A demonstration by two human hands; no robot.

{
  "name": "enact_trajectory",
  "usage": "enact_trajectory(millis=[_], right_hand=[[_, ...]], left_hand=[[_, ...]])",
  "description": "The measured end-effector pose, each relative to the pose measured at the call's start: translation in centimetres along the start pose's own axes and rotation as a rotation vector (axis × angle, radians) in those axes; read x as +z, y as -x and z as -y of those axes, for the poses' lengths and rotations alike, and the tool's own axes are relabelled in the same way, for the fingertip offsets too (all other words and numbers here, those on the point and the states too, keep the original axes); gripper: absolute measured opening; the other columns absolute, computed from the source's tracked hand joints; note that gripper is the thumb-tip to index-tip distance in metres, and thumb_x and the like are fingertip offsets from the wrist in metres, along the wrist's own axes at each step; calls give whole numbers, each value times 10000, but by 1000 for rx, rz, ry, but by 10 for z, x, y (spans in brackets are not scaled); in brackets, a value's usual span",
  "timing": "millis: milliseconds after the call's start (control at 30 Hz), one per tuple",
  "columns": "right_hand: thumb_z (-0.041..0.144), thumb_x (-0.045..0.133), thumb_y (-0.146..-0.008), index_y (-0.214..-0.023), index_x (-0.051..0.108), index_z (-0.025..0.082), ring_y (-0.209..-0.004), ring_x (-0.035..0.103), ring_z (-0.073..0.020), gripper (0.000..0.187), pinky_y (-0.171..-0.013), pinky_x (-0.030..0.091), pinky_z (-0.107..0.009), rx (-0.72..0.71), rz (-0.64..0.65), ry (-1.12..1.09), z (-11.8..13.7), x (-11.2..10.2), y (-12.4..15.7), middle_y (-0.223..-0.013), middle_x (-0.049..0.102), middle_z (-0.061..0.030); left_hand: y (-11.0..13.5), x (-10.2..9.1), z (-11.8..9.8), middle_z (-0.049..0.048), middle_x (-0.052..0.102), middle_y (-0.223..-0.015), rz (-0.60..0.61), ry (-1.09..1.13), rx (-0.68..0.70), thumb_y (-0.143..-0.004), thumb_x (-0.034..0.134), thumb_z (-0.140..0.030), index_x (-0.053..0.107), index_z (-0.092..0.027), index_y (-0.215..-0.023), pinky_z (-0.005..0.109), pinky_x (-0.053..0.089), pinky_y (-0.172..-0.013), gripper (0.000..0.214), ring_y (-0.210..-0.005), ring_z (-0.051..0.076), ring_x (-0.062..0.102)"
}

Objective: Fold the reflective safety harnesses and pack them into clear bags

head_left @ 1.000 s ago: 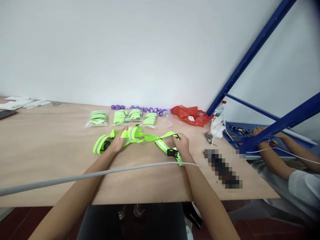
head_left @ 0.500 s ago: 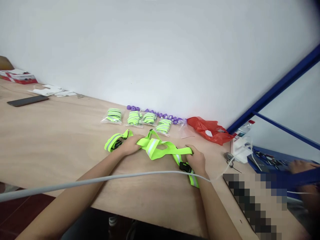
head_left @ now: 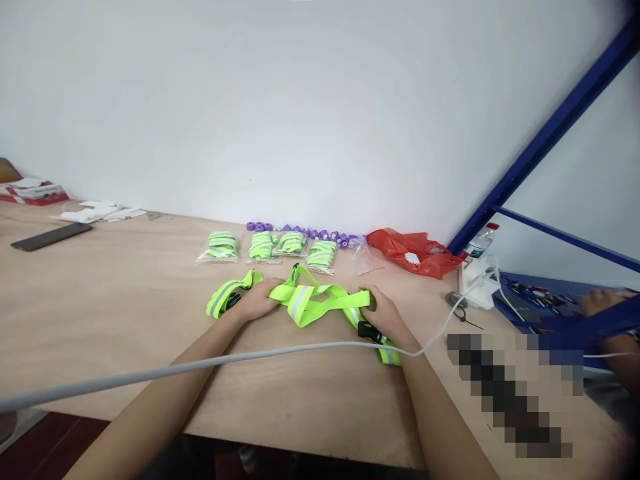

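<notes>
Lime strap [head_left: 301, 311] loops wider now, my left hand [head_left: 260, 299] and right hand [head_left: 384, 313] both grasping it; its layout seems clearer.

The left grip [head_left: 259, 299] and right grip [head_left: 384, 313] are curled, well apart, knuckles outward. Behind the left grip, the left forearm [head_left: 163, 399] slants back and outward; the right forearm [head_left: 440, 403] mirrors it.
</notes>
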State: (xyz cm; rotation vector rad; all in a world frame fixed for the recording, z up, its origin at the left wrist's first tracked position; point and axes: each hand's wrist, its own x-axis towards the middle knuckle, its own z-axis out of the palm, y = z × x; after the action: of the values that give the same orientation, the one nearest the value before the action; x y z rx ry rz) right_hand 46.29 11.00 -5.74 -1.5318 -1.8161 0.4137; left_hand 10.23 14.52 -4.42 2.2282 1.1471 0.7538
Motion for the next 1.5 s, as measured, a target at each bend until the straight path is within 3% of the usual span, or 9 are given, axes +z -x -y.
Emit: enact_trajectory(millis=[300,467,700,800,933,1067,1233,1367,1500], right_hand=[[263,624,-700,-1128,727,205,-796,699,-235,444,-796,565,-372,92,-89,-78,-16,6,-4,-876,762,-53],[265,587,-763,-1235,666,221,-1015,729,-243,481,-897,582,-372,51,-39,-196,-11,7,2,-1122,765,-74],[285,598,-835,-1565,344,265,-1510,346,-254,773,-1208,348,-488,-13,-79,-249,0,15,5,-1592,441,-81],[252,546,-842,-1554,374,258,-1547,259,-240,732,-1250,259,-504,-58,-102,-144,1,18,5,-1604,417,-80],[255,466,-900,-1336,616,227,-1410,480,-249,461,-1190,377,-474,-96,-156,-36,7,16,5,-1450,576,-113],[354,503,-915,-1147,684,212,-1114,642,-246,326,-889,561,-374,-69,-223,14,22,10,7,-1260,644,-127],[428,542,-912,-788,624,229,-647,568,-175,249,-660,473,-315,46,-161,150,38,6,11,-755,636,-25],[455,586,-905,-821,656,231,-829,642,-227,249,-768,480,-345,-81,119,118,38,7,13,-868,713,-44],[380,659,-844,-992,694,234,-1039,650,-285,210,-921,480,-421,-137,161,130,30,11,12,-1079,732,-74]], left_hand=[[0,-3,-4,78,706,-1284,32,-17,54,-927,490,-367,701,-214,-1157,394,497,-1020,348,-1169,300,651],[-1,-2,-4,82,713,-1263,43,-38,55,-927,496,-356,690,-216,-1187,399,487,-1028,353,-1174,298,641],[5,-4,-10,102,651,-1374,89,-116,42,-932,538,-445,667,-211,-1252,436,443,-1091,417,-1278,328,581],[12,-4,-19,124,568,-1476,149,-142,47,-843,673,-503,637,-214,-1332,488,382,-1147,569,-1351,376,519],[20,0,-38,135,528,-1512,285,-158,103,-746,784,-540,637,-222,-1351,506,384,-1147,700,-1385,407,478],[25,4,-49,131,469,-1566,363,-126,129,-762,756,-650,614,-226,-1393,501,333,-1187,774,-1449,410,403],[26,6,-43,98,260,-1676,315,-95,-6,-982,440,-643,337,-252,-1595,540,204,-1235,734,-1538,359,251],[22,11,-38,108,427,-1600,213,-140,-19,-992,464,-452,514,-225,-1486,516,295,-1197,546,-1463,345,401],[17,10,-37,101,679,-1322,81,-138,5,-955,464,-332,730,-204,-1114,405,453,-1061,335,-1214,291,617]])
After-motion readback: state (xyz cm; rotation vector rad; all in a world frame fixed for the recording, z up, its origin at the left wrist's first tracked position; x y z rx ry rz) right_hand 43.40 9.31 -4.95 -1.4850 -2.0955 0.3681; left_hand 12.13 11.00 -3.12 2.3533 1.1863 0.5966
